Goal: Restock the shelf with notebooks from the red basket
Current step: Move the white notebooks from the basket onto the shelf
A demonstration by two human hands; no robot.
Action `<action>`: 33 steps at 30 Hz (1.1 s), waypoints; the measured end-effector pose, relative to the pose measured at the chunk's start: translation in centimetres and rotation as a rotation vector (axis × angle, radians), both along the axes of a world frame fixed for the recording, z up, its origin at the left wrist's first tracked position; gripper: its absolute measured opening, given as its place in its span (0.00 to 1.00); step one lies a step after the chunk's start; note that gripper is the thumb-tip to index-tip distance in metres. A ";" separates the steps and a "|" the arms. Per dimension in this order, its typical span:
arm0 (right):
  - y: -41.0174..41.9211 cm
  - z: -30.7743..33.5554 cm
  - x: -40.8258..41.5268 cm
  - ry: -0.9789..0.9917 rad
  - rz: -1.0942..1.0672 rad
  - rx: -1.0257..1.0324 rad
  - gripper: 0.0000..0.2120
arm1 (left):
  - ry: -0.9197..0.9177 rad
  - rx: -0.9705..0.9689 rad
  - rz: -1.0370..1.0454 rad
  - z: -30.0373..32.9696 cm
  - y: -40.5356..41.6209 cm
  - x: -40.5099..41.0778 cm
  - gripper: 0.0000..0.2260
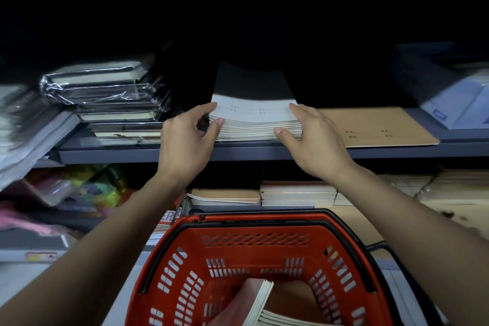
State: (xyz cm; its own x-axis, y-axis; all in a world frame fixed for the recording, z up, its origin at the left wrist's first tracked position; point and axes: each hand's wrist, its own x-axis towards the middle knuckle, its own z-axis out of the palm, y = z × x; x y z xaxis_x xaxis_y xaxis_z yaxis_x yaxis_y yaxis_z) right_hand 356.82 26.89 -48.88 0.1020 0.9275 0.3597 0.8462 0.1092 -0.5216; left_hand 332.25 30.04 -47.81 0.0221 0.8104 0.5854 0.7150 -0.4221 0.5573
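From my remote seat I saw both hands clamped on the stack of notebooks (255, 120) at the front of the shelf (264, 152), left hand (189, 135) pinching its left edge, right hand (315, 137) its right, while more notebooks (264, 304) lay in the red basket (254, 254) below.

I see a grey metal shelf (264, 152). On it, at centre, lies a stack of pale notebooks (255, 124); just right of it a flat brown notebook (375, 127); at left a pile of plastic-wrapped dark books (111, 92); at far right a white-and-blue packet (455, 106).
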 end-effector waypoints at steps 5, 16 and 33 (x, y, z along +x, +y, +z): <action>-1.0 -0.2 0.1 -0.035 0.017 0.012 0.31 | 0.009 -0.024 -0.049 -0.2 -0.6 -0.5 0.19; -4.0 -1.0 0.9 -0.084 0.024 0.064 0.32 | -0.001 -0.094 -0.087 -0.9 -3.9 -2.6 0.18; -9.3 -7.6 -0.2 -0.218 0.195 -0.045 0.19 | 0.386 -0.383 -0.233 -8.8 -9.8 -3.2 0.12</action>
State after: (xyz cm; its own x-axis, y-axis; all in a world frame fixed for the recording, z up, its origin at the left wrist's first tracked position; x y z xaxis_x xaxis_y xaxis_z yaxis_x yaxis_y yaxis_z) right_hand 356.61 17.60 -56.43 -0.1545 0.9377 0.3113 0.9042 0.2612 -0.3380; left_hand 329.07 20.28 -56.57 0.3781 0.9108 0.1659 0.8090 -0.4121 0.4191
